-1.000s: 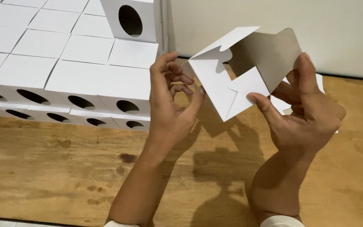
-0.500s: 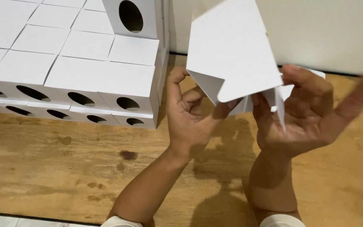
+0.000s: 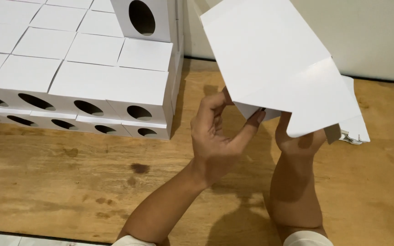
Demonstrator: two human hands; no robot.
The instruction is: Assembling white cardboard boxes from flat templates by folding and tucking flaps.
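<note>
Head view, looking down: a smooth, matt white cardboard box blank [image 3: 274, 59], flat-sided and creased into panels with one rounded tab at its lower edge, is held up at about 1 o'clock of the frame, above a worn wooden floor [image 3: 69, 182] with dark stains and visible grain. The left hand [image 3: 215, 136] sits at 6 o'clock of the blank, fingers curled and thumb raised, its fingertips touching the small folded flaps on the blank's underside. The right hand [image 3: 299, 141] is at about 5 o'clock of the blank, and only the heel of the palm and the wrist show; the big panel hides its fingers, so whether they are spread or pinching cannot be told. Two forearms rise from the bottom edge, with pale sleeve cuffs cut off there.

At 10 o'clock stands a stack of finished white boxes [image 3: 92, 59], square-topped, each front face pierced by one oval hole. One further box [image 3: 144, 18] stands on top at 12 o'clock, cut off by the upper edge. The stack runs out of frame left, so its full count is unclear; about ten holes show. A thin pile of flat blanks [image 3: 356, 132] peeks out at 3 o'clock, mostly hidden. A pale wall [image 3: 379, 36] fills the upper right.
</note>
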